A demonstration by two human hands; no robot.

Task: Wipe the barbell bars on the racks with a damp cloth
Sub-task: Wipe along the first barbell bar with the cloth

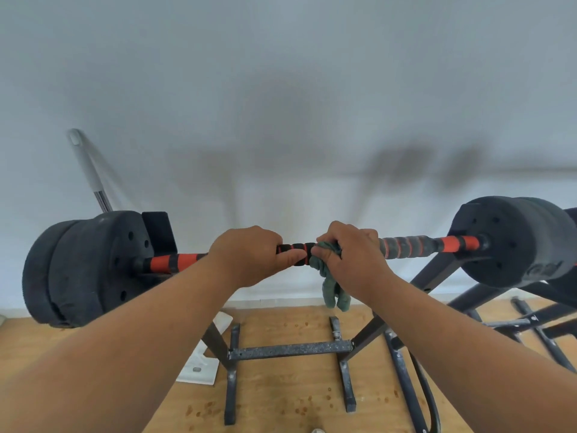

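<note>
Head cam, looking down at the bar point(415, 245), which runs across the frame on a black rack point(287, 350) with dark plates point(78, 267) on both ends. It's got orange and black foam grips, plus a greyer worn stretch right of centre. My left hand point(249, 254) is wrapped around the bar near the middle, thumb underneath. My right hand point(349, 254) sits just beside it, clutching a green cloth point(331, 276) against the bar, loose ends hanging below. Wall behind is plain white, and a grey pole point(90, 173) leans on it at the left. Floor is wood-look.
</note>
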